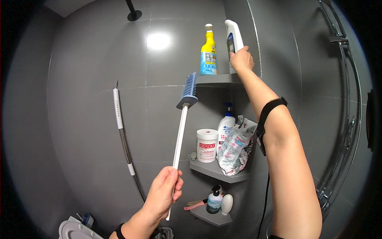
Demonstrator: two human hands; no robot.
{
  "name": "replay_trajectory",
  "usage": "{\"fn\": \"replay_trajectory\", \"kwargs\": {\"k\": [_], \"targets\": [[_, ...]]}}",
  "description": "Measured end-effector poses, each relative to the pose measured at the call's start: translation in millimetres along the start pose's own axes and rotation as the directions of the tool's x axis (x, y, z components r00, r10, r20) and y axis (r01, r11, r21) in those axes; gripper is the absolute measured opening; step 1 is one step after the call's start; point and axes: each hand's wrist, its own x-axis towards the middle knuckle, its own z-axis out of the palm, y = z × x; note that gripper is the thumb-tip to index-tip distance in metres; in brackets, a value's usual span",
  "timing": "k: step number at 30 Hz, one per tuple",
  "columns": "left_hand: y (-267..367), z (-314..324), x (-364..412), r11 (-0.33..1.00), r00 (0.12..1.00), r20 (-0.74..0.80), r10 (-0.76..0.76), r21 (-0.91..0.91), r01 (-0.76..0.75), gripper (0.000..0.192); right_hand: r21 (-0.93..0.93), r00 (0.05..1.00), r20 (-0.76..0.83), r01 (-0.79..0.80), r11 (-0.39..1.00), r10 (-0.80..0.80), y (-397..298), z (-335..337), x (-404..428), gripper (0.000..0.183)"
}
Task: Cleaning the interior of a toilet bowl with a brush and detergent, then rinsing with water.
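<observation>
My left hand (167,188) grips the white handle of a toilet brush (181,131), its blue bristled head (190,86) pointing up in front of the shelves. Up at the right, my right hand (242,59) is closed around a white bottle (235,35) with a dark label, at the top corner shelf (220,79). The bottle leans slightly; whether its base touches the shelf is hidden. To its left stands a yellow and blue bathroom cleaner bottle (208,55) with a white cap.
The middle shelf (209,171) holds a white tub (207,146), a pump bottle (226,125) and a crumpled plastic pack (237,149). Below, a bottom shelf (213,217) carries a black-topped pump bottle (215,201). Shower pipes (346,89) run down the right wall. A toilet seat (76,230) shows lower left.
</observation>
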Motion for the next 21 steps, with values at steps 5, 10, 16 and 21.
{"fn": "replay_trajectory", "kwargs": {"k": [5, 10, 16, 21], "targets": [[-3.1, -8.9, 0.3, 1.000, 0.998, -0.063, -0.019, 0.013, 0.020, 0.027, -0.081, 0.976, -0.155, 0.145, 0.986, -0.156, 12.7, 27.4, -2.0, 0.065], [-9.0, -19.1, -6.6, 1.000, 0.990, -0.141, -0.017, -0.012, 0.016, 0.026, -0.078, 0.976, -0.088, 0.191, 0.978, -0.198, 17.0, 33.8, -2.6, 0.063], [-27.5, -30.3, -15.8, 0.997, 0.972, -0.233, -0.028, -0.076, 0.010, 0.022, -0.393, 0.760, -0.507, 0.216, 0.894, -0.407, 26.2, 48.8, -7.7, 0.065], [-63.7, -56.1, -27.6, 0.985, 0.953, -0.302, 0.017, -0.158, -0.067, 0.017, 0.523, 0.950, -0.128, 0.310, 0.794, -0.287, -1.1, 50.3, -87.5, 0.050]]}}
